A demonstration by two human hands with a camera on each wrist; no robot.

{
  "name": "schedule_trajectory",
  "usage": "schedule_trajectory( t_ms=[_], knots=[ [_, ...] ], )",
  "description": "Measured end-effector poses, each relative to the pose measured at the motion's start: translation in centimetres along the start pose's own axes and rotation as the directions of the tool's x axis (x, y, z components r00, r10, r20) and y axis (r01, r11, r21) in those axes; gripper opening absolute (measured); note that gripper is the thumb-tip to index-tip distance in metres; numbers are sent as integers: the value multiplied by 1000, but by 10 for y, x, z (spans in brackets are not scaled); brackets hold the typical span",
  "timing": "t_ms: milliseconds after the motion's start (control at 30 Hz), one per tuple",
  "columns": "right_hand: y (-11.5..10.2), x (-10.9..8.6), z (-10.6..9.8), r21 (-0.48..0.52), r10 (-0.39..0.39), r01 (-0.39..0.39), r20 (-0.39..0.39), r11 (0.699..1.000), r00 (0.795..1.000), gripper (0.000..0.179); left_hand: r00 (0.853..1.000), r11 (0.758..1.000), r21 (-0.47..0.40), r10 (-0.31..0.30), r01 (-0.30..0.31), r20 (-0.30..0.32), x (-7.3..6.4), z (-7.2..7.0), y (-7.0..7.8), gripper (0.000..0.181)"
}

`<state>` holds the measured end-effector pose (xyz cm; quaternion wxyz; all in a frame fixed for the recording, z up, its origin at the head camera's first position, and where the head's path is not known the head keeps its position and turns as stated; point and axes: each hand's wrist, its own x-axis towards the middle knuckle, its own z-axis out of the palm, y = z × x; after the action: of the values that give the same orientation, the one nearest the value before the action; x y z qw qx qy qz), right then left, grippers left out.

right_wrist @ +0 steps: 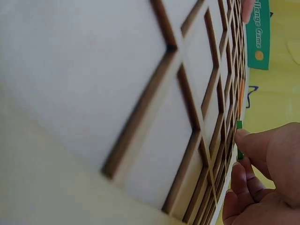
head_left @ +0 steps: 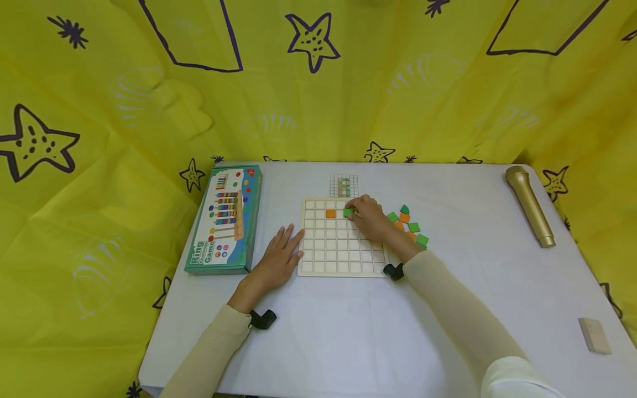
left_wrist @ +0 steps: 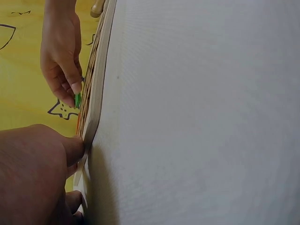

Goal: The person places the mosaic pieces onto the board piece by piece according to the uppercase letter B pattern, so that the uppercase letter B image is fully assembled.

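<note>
A pale wooden grid board (head_left: 318,266) with raised square cells lies on the white table. One orange square tile (head_left: 330,213) sits in a cell of its second row. My right hand (head_left: 369,218) pinches a green tile (head_left: 348,211) between thumb and fingers, over that same row, to the right of the orange one. In the right wrist view the green tile (right_wrist: 239,140) is seen edge-on at the fingertips. My left hand (head_left: 277,258) rests at the board's left edge with its fingers extended, fingertips touching the rim.
Loose green and orange tiles (head_left: 414,227) lie right of the board, partly behind the right arm. Beyond the board is a small pattern card (head_left: 344,186). A ring game box (head_left: 224,221) lies left, a gold microphone (head_left: 530,207) and a wooden block (head_left: 594,335) far right.
</note>
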<state>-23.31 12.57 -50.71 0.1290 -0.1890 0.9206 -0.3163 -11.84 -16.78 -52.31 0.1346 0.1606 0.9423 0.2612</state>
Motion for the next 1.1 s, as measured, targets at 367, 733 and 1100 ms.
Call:
schedule_trajectory(
  t_ms=[367,733,1100],
  knots=[
    [-9,5,8,4,-25,25,0,1000,1000,28,1000,1000,18,-6,6,-1,1,2,-2,61],
    [-17,4,8,-40,-53,53,-8,998,999,15,1000,1000,16,-14,13,8,0,0,-1,61],
    [-15,6,6,-57,-73,71,-34,996,997,17,1000,1000,15,4,-4,-3,2,2,-2,61]
  ],
)
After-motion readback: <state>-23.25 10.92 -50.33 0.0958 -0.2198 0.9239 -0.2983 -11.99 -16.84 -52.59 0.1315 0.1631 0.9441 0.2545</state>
